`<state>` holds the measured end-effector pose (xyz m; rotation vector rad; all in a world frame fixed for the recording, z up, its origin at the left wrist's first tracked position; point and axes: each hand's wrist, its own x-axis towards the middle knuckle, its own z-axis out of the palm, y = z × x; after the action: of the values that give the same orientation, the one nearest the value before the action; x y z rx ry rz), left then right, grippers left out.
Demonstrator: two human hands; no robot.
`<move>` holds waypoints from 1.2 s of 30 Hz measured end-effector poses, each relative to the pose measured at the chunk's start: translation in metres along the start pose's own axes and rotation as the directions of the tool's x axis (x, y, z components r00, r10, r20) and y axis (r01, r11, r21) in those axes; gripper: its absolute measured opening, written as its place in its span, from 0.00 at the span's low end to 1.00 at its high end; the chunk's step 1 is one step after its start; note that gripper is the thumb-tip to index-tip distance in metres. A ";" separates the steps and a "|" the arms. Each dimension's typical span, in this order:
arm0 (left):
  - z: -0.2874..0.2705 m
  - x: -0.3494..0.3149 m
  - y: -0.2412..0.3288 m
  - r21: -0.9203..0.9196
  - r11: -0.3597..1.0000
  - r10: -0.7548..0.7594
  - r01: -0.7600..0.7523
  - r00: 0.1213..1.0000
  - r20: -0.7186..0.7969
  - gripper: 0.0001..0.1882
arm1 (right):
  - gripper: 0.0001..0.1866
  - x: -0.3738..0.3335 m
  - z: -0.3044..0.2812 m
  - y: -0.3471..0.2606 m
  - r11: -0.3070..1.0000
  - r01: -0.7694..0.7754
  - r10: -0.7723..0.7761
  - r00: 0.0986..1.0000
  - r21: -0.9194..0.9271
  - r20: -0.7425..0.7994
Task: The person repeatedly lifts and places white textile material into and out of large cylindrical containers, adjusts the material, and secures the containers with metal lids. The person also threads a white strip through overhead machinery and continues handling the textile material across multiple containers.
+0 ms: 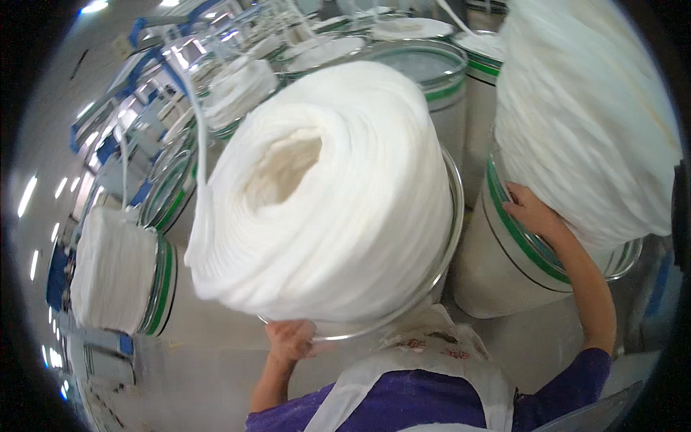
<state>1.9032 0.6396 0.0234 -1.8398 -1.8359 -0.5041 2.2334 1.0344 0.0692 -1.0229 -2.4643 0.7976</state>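
Note:
A large coil of white fibre sliver (374, 180) rises out of a can with a shiny metal rim (453, 237), right in front of me. An open hollow runs down the coil's middle. At its near side, my left hand (290, 338) is closed on the can's rim, the fingertips partly hidden. To the right stands a pale can with a green band (497, 245), from which a tall, leaning mass of white sliver (583, 122) bulges. My right hand (531, 210) grips that can's upper edge, its fingers against the sliver.
Another full sliver can (162, 288) stands at the left. Behind the middle coil is a can with a clear-looking upper wall (417, 65). Several more cans fill the back, with blue-framed machines (137, 72) beyond. A strand of sliver (194, 108) runs up from the middle coil.

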 end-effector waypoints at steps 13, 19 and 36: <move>0.042 0.028 -0.107 0.435 0.795 -0.414 0.423 0.902 -0.120 0.32 | 0.14 0.138 0.008 0.011 0.995 0.011 -0.005 0.998 -0.100 0.061; 0.088 0.100 -0.231 0.448 0.725 -0.459 0.523 0.852 -0.251 0.26 | 0.26 0.175 0.010 0.011 0.986 -0.036 0.043 0.998 -0.161 0.039; 0.202 0.261 -0.402 0.111 0.828 -0.504 0.549 0.817 -0.280 0.24 | 0.25 0.182 0.042 -0.011 0.796 -0.428 0.312 0.896 -0.428 -0.315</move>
<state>1.4934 0.9597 0.0433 -1.0684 -2.1319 -0.6847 2.0834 1.1460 0.0626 -1.7182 -2.3328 0.1151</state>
